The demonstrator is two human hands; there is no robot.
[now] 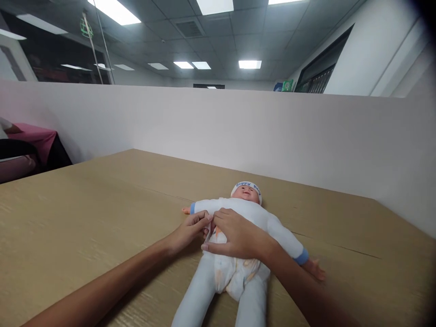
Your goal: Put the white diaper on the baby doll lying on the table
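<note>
A baby doll point(259, 215) in a white suit with blue cuffs and a white cap lies on its back on the wooden table point(85, 218), head away from me. It wears a white diaper point(235, 272) with a faint orange print. My left hand point(190, 231) pinches the diaper's edge at the doll's left waist, fingers closed. My right hand point(236, 236) lies on the doll's belly, fingers curled over the top of the diaper and meeting the left hand's fingertips.
A white partition wall point(272, 131) runs along the table's far edge. At the far left stands a surface with a pink cloth point(37, 138). Ceiling lights and dark glass panels show above the partition.
</note>
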